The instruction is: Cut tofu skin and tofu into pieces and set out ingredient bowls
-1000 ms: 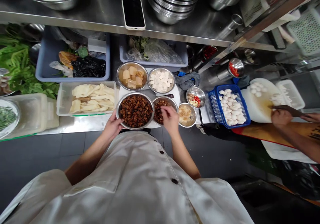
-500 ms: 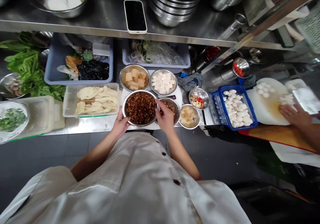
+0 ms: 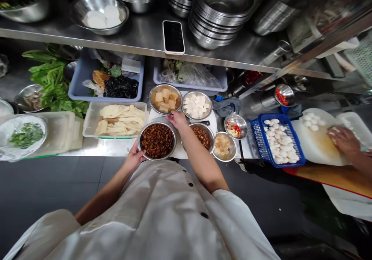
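Note:
My left hand (image 3: 135, 156) grips the left rim of a steel bowl of dark brown diced food (image 3: 157, 140) at the counter's front edge. My right hand (image 3: 178, 121) reaches over to the near rim of the bowl of pale translucent chunks (image 3: 165, 100), its fingers closed together at that rim; their tips are too small to make out. White cubes fill a bowl (image 3: 197, 105) just right of it. Partly under my right forearm stands another bowl of brown diced food (image 3: 201, 136). A bowl of pale soaked pieces (image 3: 223, 145) sits farther right.
A clear tub of pale strips (image 3: 122, 121) stands at the left, a blue basket of white mushrooms (image 3: 280, 140) at the right. A metal shelf (image 3: 139, 50) with a phone (image 3: 173, 37) crosses behind. Another person's hand (image 3: 344, 140) rests over a white board (image 3: 322, 151).
The dark brown food bowl has moved left and nearer to me with my left hand. My right hand has left its rim and moved up to the translucent chunks' bowl. The view has shifted.

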Motion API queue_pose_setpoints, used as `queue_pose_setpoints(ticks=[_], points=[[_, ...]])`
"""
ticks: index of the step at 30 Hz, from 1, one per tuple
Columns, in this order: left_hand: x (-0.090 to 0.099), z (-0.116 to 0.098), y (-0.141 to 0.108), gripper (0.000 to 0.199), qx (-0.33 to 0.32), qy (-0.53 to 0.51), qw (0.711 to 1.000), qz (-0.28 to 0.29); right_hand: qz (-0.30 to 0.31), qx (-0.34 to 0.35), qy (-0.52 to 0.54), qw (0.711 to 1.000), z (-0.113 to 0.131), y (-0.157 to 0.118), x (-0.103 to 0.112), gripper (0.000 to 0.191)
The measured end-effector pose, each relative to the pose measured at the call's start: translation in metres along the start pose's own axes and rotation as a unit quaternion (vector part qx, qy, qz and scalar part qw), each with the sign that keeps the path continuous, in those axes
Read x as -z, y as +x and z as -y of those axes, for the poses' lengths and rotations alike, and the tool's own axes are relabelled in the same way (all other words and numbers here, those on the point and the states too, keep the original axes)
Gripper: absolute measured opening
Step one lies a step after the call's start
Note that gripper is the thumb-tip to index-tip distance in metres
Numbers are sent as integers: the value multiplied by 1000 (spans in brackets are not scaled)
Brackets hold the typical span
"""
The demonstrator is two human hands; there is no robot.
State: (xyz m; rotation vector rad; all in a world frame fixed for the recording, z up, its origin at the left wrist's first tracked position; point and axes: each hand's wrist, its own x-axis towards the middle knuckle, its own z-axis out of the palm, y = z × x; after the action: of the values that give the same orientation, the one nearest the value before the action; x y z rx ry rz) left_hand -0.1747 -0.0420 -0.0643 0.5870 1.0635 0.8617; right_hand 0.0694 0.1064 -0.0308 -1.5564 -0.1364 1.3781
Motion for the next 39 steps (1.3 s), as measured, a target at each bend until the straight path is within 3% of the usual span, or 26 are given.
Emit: queue_pose_setpoints(ticks=[3, 7, 9, 14, 18, 22, 27, 32, 35, 39], points=[[3, 4, -3, 91, -1, -15, 1000, -13, -24, 25, -8, 999, 7, 9, -16, 25], [2, 3, 1, 91, -16, -35, 999, -30, -29, 79, -17, 996, 7, -9, -1, 25], [0, -1, 6, 91, -29, -52, 998, -29, 9, 101, -19, 995, 3, -29, 17, 24], [-7, -14, 23, 87, -63, -77, 995, -26, 175, 131, -52, 974, -19, -86, 62, 20], [-3, -15, 28, 82, -102, -101, 988, -56, 200, 119, -108, 966, -42, -111, 72, 20], [12, 3, 11, 77, -123, -124, 980, -99, 261, 106, -145, 948, -55, -121, 74, 35], [16, 51, -43, 55, -114, -217, 947, -208, 413, 85, -240, 875, -47, -121, 85, 48], [-15, 122, -131, 55, -191, -341, 855, -342, 483, 61, -352, 800, -57, -113, 96, 51], [-35, 164, -191, 69, -260, -402, 781, -400, 502, 53, -419, 754, -89, -107, 99, 50], [-48, 219, -278, 78, -343, -445, 685, -464, 539, 39, -466, 700, -162, -108, 92, 58]])
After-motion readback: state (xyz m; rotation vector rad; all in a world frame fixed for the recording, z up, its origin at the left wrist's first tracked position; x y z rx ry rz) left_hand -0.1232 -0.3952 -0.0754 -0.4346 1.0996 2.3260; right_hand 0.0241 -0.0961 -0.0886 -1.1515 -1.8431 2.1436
